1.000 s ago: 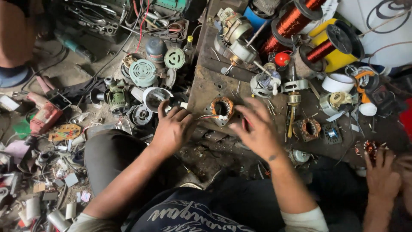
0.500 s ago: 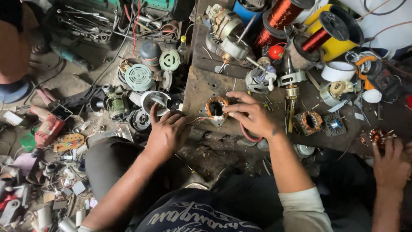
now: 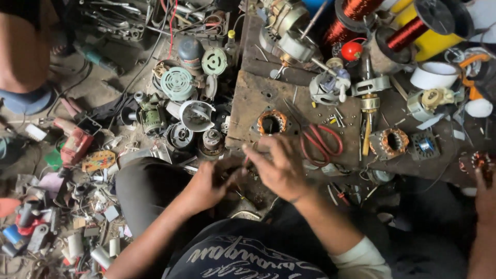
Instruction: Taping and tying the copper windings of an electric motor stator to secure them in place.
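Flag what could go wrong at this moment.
Both hands, left hand and right hand, meet blurred at the bench edge, so any small part between them could drop into the floor clutter. The open scissors lie beside the right hand and might snag it.

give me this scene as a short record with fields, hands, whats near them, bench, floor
left hand: at the bench edge, fingers blurred, hold unclear
right hand: meets the left hand, hold unclear
nearest: stator with copper windings, red-handled scissors
bench: dark worn wood, copper wire spools, second stator
floor: motor parts, green fan cover
other person: hand at right edge
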